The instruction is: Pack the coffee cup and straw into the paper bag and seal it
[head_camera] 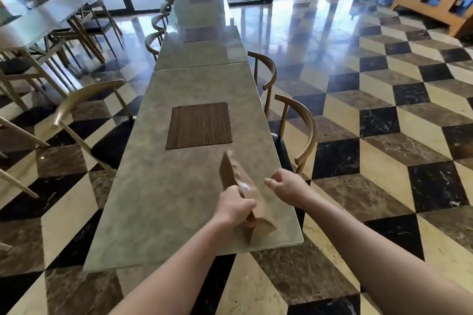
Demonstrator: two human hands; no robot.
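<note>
The left hand [234, 206] has its fingers curled round the middle of the brown paper bag [242, 188] and grips it firmly. The bag lies on its side on the table [158, 186], near the near right corner, with one end toward the near edge and the other end toward the wooden inlay [199, 125] in the middle of the table top. The paper looks creased, and the picture is blurred here, so I cannot tell if the bag is sealed or what is inside it. The right hand [288, 184] is just beside the bag, over the right edge of the table, and does not touch it; its fingers are loosely curled and hold nothing. A wooden chair [304, 133] stands close to the right edge of the table, and another chair [84, 100] stands at the left edge. More tables of the same kind continue in a row beyond the far edge.
</note>
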